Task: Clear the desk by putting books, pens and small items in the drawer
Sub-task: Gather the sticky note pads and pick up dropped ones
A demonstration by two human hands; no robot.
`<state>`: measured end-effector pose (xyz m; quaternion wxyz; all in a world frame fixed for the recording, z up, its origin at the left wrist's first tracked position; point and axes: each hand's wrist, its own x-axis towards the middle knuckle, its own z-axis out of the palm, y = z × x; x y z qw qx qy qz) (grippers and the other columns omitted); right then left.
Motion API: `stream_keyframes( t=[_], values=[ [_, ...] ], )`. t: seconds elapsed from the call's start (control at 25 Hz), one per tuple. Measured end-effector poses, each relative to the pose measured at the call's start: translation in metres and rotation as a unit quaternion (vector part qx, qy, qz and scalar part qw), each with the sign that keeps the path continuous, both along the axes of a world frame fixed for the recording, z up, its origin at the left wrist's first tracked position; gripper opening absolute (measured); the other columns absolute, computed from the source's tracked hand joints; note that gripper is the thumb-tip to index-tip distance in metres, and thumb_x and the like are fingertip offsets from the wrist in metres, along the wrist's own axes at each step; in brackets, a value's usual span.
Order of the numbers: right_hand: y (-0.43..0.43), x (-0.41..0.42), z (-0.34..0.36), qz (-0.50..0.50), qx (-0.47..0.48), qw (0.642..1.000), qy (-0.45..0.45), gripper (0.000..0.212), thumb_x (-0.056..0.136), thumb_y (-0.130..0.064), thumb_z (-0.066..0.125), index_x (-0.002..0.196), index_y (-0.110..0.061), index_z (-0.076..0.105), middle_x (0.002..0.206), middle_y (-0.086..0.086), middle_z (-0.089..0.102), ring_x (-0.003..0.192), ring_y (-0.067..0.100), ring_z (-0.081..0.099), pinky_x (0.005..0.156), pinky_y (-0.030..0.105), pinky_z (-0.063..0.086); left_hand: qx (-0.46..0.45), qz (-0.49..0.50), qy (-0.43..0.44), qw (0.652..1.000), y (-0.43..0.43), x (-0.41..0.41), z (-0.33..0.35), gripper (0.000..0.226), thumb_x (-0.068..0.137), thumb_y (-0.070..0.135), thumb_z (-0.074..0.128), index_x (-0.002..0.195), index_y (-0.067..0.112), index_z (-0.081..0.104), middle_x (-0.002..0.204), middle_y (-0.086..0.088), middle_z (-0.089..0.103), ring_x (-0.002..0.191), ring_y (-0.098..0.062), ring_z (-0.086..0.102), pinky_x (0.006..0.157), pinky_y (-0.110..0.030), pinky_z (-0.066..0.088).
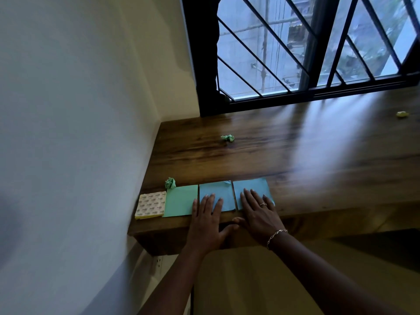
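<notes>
Blue square paper pads lie at the near edge of the dark wooden desk (295,155): the left blue pad (217,189) under the left hand (208,221), the right blue pad (251,185) under the right hand (258,215), fingers straight, slightly spread, pressing flat. Leftward sit a green square pad (179,201) and a yellow patterned pad (150,205); a crumpled green paper ball (171,183) lies just behind.

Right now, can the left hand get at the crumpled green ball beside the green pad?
Probably yes. The left hand lies flat on a blue pad, holding nothing, and the crumpled green ball sits at the far corner of the green pad next to it; only flat paper lies between.
</notes>
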<state>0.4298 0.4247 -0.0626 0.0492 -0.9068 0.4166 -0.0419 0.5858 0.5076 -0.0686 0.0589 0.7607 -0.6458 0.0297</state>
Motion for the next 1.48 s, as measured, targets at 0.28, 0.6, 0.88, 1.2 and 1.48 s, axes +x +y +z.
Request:
stream_keyframes(
  t=[0.28,0.6,0.88,1.2,1.48],
  values=[
    [-0.007,-0.047,0.003,-0.033,-0.051,0.998,-0.011,0.071,0.093,-0.057,0.007,0.135,-0.006,0.032,0.139,0.02,0.045,0.128,0.035,0.043,0.108,0.04,0.023,-0.042,-0.054,0.03,0.997,-0.021,-0.037,0.008,0.073,0.095,0.059,0.007,0.135,0.008,0.04,0.137,-0.017,0.05,0.127,-0.035,0.048,0.109,-0.044,0.013],
    [0.025,-0.2,-0.016,-0.143,-0.091,0.985,-0.036,0.072,0.086,-0.058,0.026,0.133,-0.004,0.035,0.137,0.019,0.047,0.13,0.033,0.041,0.106,0.04,0.037,-0.042,-0.262,0.089,0.96,-0.036,-0.184,-0.007,0.066,0.096,0.055,0.017,0.132,0.004,0.039,0.138,-0.022,0.047,0.131,-0.037,0.041,0.11,-0.045,0.021],
    [0.147,-0.405,-0.067,-0.352,-0.028,0.935,-0.032,0.064,0.079,-0.05,0.035,0.126,-0.007,0.04,0.127,0.02,0.057,0.12,0.036,0.053,0.086,0.043,0.051,0.062,-0.423,0.088,0.9,0.002,-0.382,-0.033,0.086,0.09,0.064,0.008,0.133,0.0,0.045,0.142,-0.023,0.041,0.135,-0.037,0.036,0.114,-0.042,0.013],
    [0.372,-0.612,-0.113,-0.538,0.043,0.842,-0.006,0.062,0.06,-0.035,0.082,0.108,0.0,0.064,0.105,0.022,0.067,0.1,0.039,0.064,0.074,0.046,0.055,0.187,-0.591,0.032,0.784,0.131,-0.618,-0.086,0.093,0.087,0.069,0.001,0.125,0.001,0.053,0.136,-0.027,0.046,0.127,-0.041,0.044,0.108,-0.051,0.03],
    [0.543,-0.71,-0.131,-0.704,0.056,0.707,-0.024,0.049,0.059,-0.023,0.084,0.096,0.003,0.064,0.086,0.023,0.068,0.08,0.041,0.067,0.069,0.044,0.056,0.241,-0.69,-0.075,0.678,0.206,-0.764,-0.114,0.078,0.094,0.059,0.015,0.099,0.0,0.066,0.103,-0.025,0.066,0.092,-0.04,0.065,0.079,-0.052,0.052]
  ],
)
